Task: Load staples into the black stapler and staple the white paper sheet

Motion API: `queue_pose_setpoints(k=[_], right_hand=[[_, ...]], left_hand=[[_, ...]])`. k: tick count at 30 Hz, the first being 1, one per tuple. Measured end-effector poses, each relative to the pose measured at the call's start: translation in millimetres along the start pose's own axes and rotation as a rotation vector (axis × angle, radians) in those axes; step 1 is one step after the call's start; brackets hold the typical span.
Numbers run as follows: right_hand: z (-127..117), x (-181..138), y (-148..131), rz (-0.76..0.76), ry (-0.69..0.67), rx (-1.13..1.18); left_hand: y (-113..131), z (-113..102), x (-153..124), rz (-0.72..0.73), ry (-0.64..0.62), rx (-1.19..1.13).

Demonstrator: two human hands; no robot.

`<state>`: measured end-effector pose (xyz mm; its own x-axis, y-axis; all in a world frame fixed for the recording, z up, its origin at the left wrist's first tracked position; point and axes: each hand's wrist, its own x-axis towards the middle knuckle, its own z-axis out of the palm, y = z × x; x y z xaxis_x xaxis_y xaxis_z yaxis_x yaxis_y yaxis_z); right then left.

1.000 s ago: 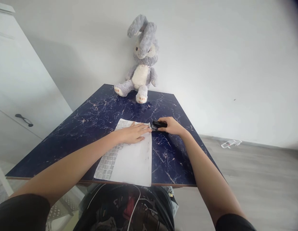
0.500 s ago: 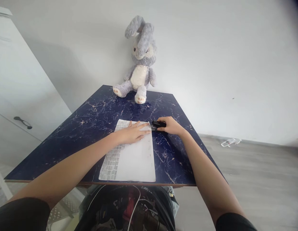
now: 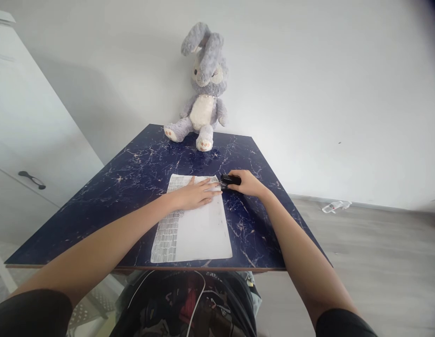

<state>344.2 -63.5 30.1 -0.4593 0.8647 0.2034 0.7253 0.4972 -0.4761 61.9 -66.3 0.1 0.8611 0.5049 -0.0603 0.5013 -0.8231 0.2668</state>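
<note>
A sheet of paper (image 3: 199, 238), white with a band of grey pattern down its left side, lies on the dark blue marbled table (image 3: 133, 164). Flat on its upper part rests my left hand (image 3: 196, 193), fingers spread toward the right edge. My right hand (image 3: 249, 182) is closed around a black stapler (image 3: 230, 180), whose front end meets the paper's upper right edge beside my left fingertips. Whether the paper's corner sits between the stapler's jaws is too small to tell.
A grey plush rabbit (image 3: 204, 110) sits at the table's far end against the wall. To the left stands a white cabinet (image 3: 34, 117) with a dark handle. A clear plastic item (image 3: 335, 206) lies on the floor at right.
The paper has turned slightly, its near edge swinging right and a little away from me. My left hand has shifted slightly right with it; the stapler stays in my right hand.
</note>
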Motion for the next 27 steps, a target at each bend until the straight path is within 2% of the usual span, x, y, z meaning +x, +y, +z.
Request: queue_pose_setpoints(k=[3,7,9,16,21,27], right_hand=[[7,2,-9,0.019,0.054,0.032],[24,10,-17,0.25,0.189,-0.11],[29,12,-19,0.325,0.211,-0.186],[34,12,-24,0.385,0.187,-0.31],[42,15,-26,0.459,0.248,-0.338],[49,18,-23,0.475,0.329,-0.333]], left_hand=[[1,-1,0,-0.035,-0.011,-0.013],[2,-2,1,-0.042,-0.03,0.005],[2,-3,0,-0.034,-0.046,0.0],[7,-7,1,-0.062,-0.072,-0.017],[10,-3,4,-0.06,-0.037,-0.041],[15,4,8,-0.055,0.015,-0.06]])
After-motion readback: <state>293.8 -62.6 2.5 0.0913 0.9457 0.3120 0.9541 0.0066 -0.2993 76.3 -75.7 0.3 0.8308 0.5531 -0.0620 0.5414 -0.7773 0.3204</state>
